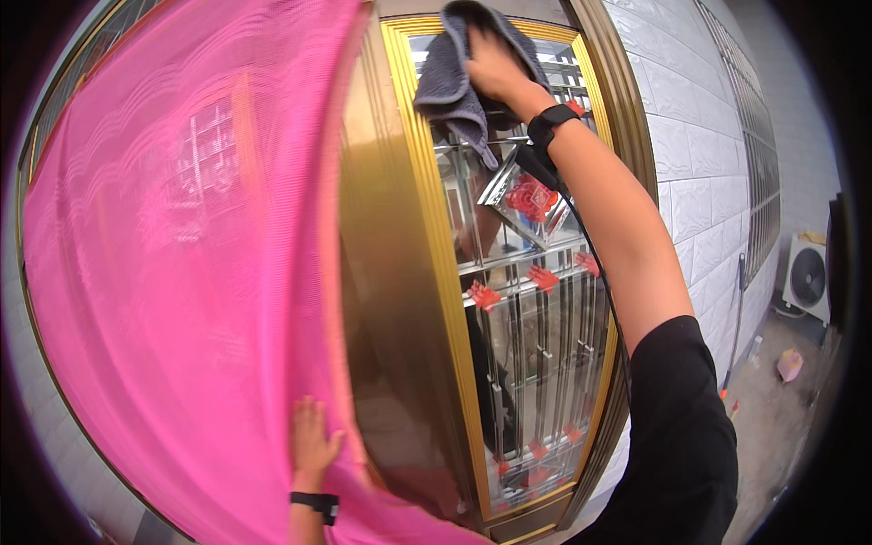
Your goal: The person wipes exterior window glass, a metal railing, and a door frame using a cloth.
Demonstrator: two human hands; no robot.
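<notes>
My right hand (496, 68) presses a dark grey cloth (443, 85) against the upper part of a gold-framed glass door panel (545, 381). The cloth hangs in folds below the hand, and its lower corner dangles over the glass. Silver bars and red flower-like ornaments (535, 197) show in the panel. My left hand (313, 436) rests with fingers apart on a pink mesh curtain (191, 327), near its right edge. Between the curtain and the glass runs a bronze-coloured metal door stile (395, 293).
To the right is a white brick-pattern wall (688, 146) with a barred window (749, 157). A long-handled pole (736, 327) leans there. Farther back are an air-conditioner outdoor unit (808, 276) and a pinkish plastic container (790, 365) on the floor. A black cable (599, 266) hangs along my right arm.
</notes>
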